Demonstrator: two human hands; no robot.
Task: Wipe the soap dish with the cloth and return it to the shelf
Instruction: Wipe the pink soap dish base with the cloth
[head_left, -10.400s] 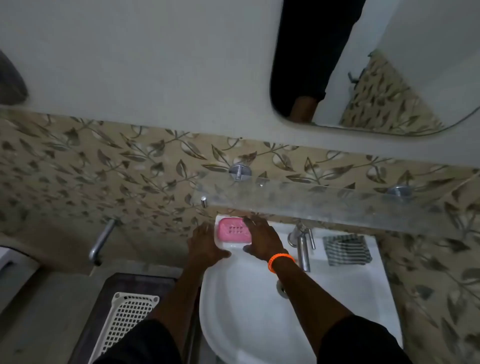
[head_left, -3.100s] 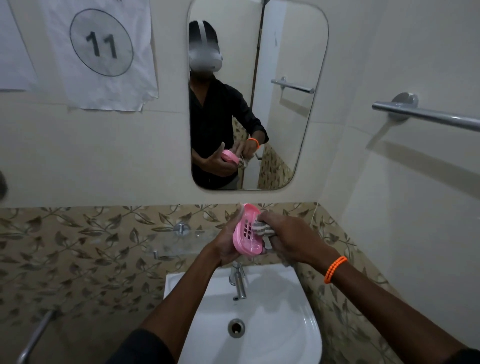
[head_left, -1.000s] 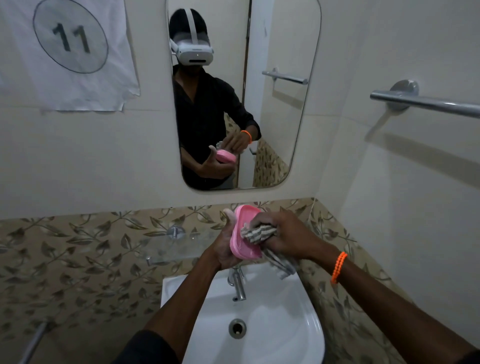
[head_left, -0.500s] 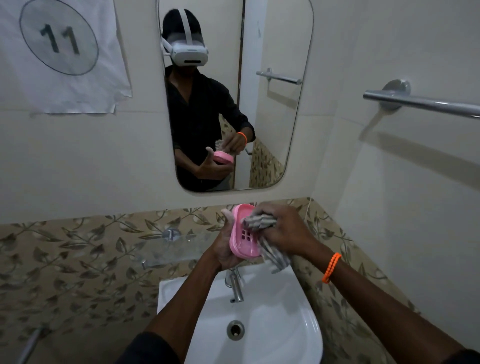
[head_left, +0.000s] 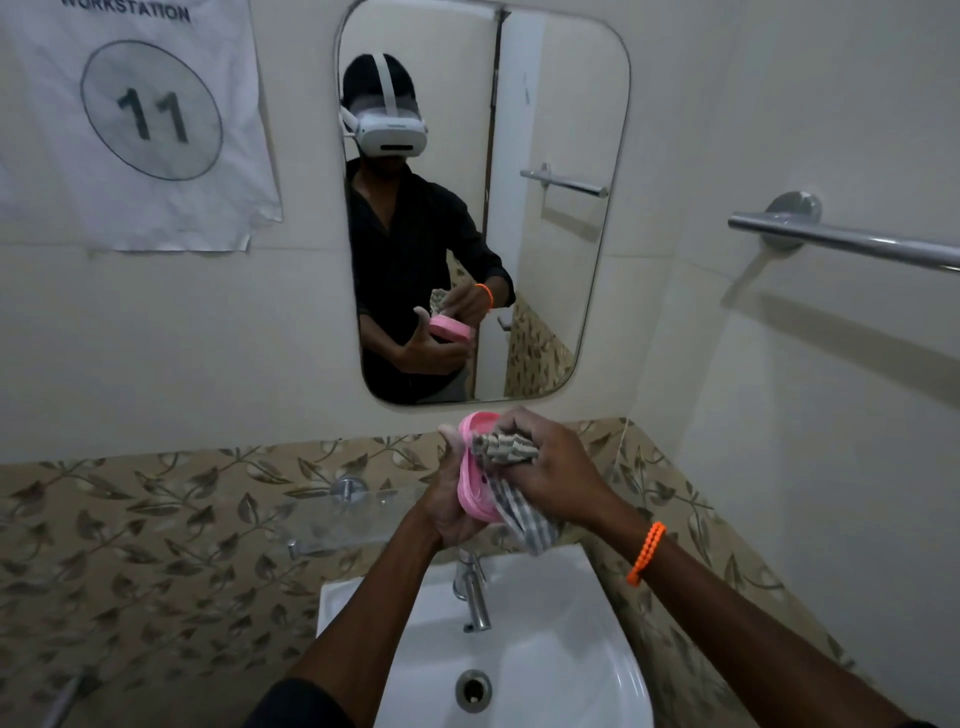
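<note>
The pink soap dish (head_left: 474, 486) stands on edge above the basin, cupped from behind and below by my left hand (head_left: 448, 506). My right hand (head_left: 553, 470) grips a bunched grey-and-white checked cloth (head_left: 505, 451) and presses it into the dish's upper inner face. A tail of the cloth hangs below the dish. The glass shelf (head_left: 332, 519) sits on the tiled wall, to the left of and slightly below the dish.
A white basin (head_left: 582, 649) with a chrome tap (head_left: 475, 597) lies under my hands. A wall mirror (head_left: 483, 208) faces me. A chrome towel rail (head_left: 841, 241) juts from the right wall. A paper sign marked 11 (head_left: 145, 119) hangs top left.
Over the last second my right hand has slid the cloth up from the dish's middle to its upper end. Earlier the dish lay on the basin edge and the cloth beside the tap.
</note>
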